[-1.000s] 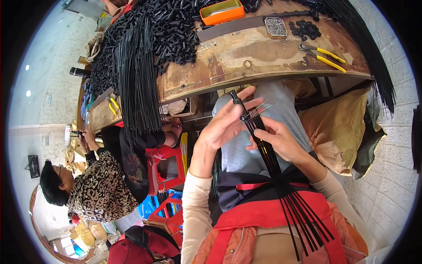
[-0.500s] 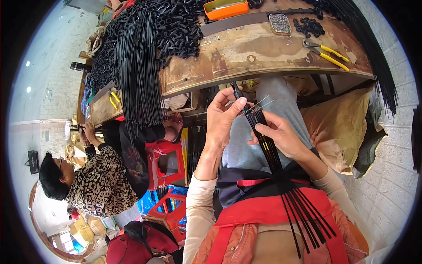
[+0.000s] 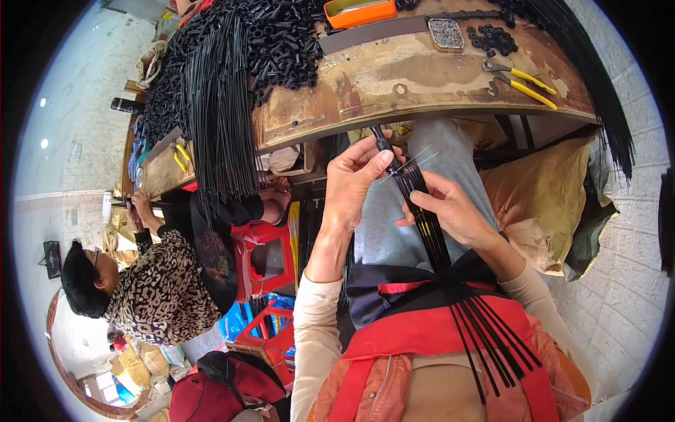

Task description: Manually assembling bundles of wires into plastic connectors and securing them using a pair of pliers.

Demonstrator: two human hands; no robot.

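Observation:
Between thumb and fingers, my left hand (image 3: 349, 184) pinches a black plastic umbrella runner (image 3: 383, 141) by its side. From the runner a bundle of black umbrella ribs (image 3: 430, 235) slants down over my lap, its flat ends fanned across the red apron (image 3: 422, 330). My right hand (image 3: 453, 214) is closed on the ribs just below the runner, thumb on top and the other fingers partly hidden behind. Two thin silvery wires (image 3: 427, 154) cross near the runner and stick out to the right, above my right hand.
Ahead, a worn wooden table (image 3: 380, 84) holds a heap of black plastic tubes (image 3: 288, 53), hanging black rods (image 3: 221, 112), yellow-handled pliers (image 3: 531, 84), a small metal-parts box (image 3: 446, 34) and an orange tray (image 3: 360, 13). At left, a co-worker (image 3: 158, 281) sits near red stools (image 3: 264, 257).
My left thumb and the runner have shifted very slightly. The thin wires now lie a little lower and at another angle. Both hands keep their hold.

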